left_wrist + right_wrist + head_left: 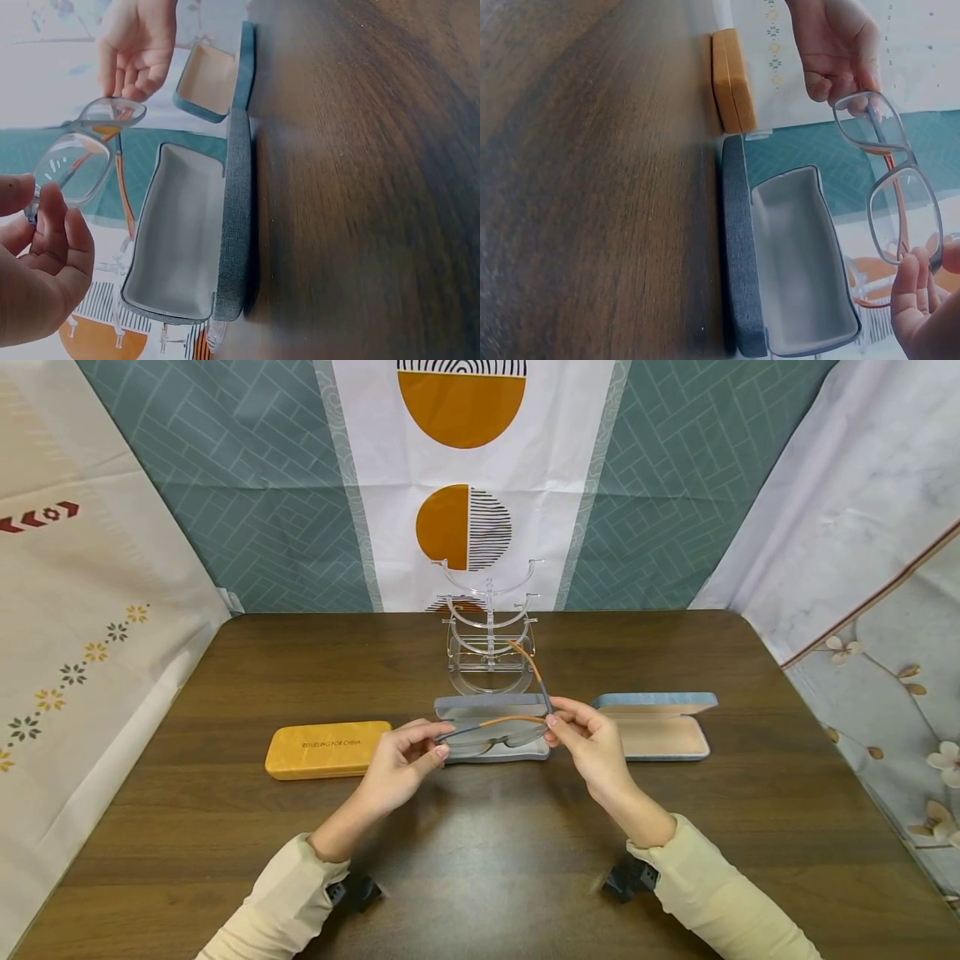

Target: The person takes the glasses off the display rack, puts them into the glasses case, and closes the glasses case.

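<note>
A pair of eyeglasses (907,161) with a grey frame and blue-and-orange temples is held up between both hands. My left hand (401,760) pinches one end of the frame near the hinge. At the other end, my right hand (588,743) pinches the frame between thumb and fingers. Both temples are unfolded and point away, toward the back of the table. Beneath the glasses a grey-blue glasses case (180,232) lies open, and its pale lining shows nothing inside in the wrist views.
A closed yellow glasses case (327,750) lies to the left. An open blue case (660,739) with a beige lining sits at the right. Behind the middle case stands a clear tiered display stand (491,627), with thin-framed glasses on a lower tier. Curtains hang around the wooden table (480,877).
</note>
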Motion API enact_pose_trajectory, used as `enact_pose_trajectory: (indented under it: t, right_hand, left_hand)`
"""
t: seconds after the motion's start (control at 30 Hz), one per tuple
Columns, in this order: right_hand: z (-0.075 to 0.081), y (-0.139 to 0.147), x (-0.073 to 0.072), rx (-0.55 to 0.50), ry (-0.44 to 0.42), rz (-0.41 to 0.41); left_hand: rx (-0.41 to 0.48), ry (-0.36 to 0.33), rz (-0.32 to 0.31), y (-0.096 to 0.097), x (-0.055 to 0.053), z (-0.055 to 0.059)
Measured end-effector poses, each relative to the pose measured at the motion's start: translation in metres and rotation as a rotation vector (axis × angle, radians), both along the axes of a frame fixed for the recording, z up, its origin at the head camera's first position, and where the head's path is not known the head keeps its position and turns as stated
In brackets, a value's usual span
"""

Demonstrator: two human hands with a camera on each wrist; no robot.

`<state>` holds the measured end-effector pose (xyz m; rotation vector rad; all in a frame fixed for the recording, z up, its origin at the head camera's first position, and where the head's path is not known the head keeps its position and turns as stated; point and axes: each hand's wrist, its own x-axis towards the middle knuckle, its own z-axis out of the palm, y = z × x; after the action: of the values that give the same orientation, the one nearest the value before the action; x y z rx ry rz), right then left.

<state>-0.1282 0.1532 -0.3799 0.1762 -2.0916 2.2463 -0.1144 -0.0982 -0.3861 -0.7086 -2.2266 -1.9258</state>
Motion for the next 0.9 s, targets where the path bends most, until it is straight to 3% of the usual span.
enact_pose_trajectory:
  t: [0.4,0.9]
  right_hand:
    - [0.0016,0.0007,0.0007,0.093,0.03,-0.044]
    - [0.0001,-0.0011,0.0016,0.083,0.051,-0.049]
  left_hand:
    - [0.012,-0.053,0.012,0.0021,0.0009,0.0013]
    - [0.025,-0.048,0.013,0.0017,0.0022,0.0039]
